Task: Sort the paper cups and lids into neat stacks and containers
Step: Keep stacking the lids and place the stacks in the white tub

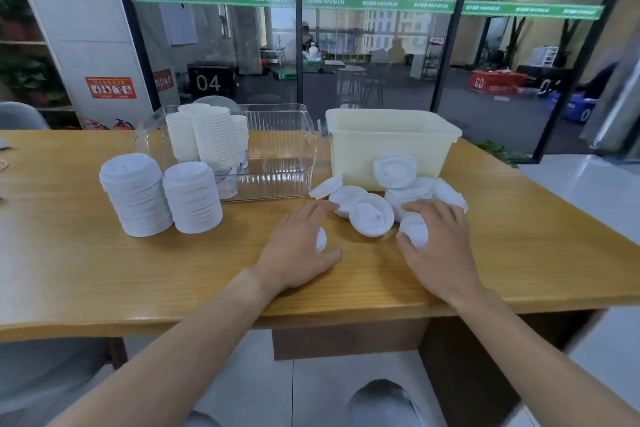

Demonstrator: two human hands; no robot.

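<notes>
Already, cups (211, 135) are stacked in the clear bin (277, 163) and two lid stacks (159, 198) are built. Loose lids (372, 215) are left on the tabletop (104, 270); one is covered by the left hand (299, 239), another gripped by the right hand (438, 239).

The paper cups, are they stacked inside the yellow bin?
No, the paper cups stand stacked inside the clear container, to the left of the yellow bin.

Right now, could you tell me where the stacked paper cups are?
In the head view, the paper cups stand in the left end of the clear bin, behind the two lid stacks.
</notes>
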